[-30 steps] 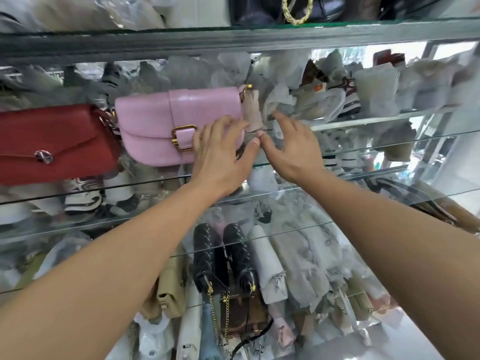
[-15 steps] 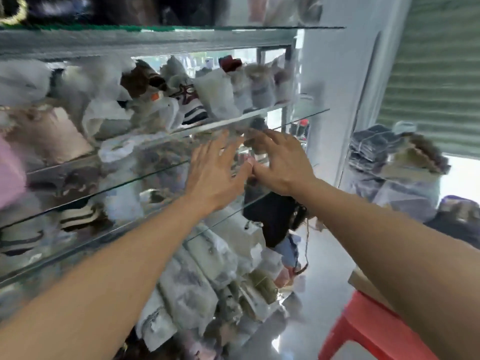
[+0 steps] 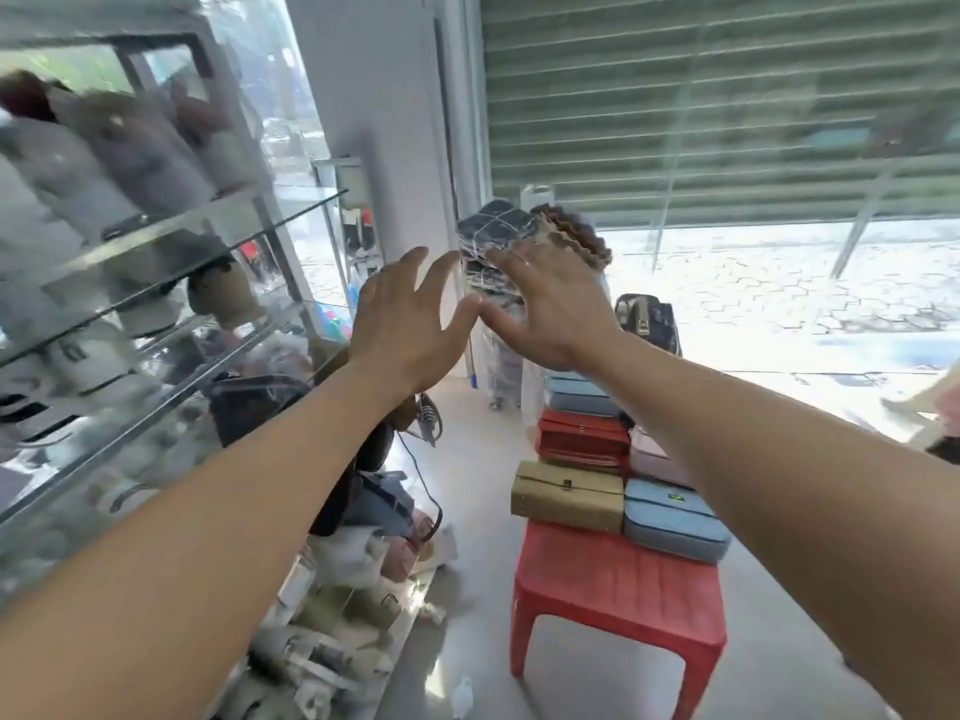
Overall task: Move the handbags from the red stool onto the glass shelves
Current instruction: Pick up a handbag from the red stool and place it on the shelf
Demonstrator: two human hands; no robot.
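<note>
head cam | forward-down | red stool (image 3: 618, 579) near | one view

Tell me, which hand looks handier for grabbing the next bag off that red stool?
Probably the right hand: its arm passes directly above the bags on the red stool, such as the light blue bag. The left hand, also empty, is on the glass shelves' side.

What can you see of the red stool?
The red stool looks like moulded plastic, with a ribbed rectangular top and splayed legs, two clearly in view. It stands upright on the pale floor, right of the glass shelves. Handbags cover its far half: a tan bag, a light blue bag, a red bag and more behind. The near half is bare. Neither hand touches it.
</note>
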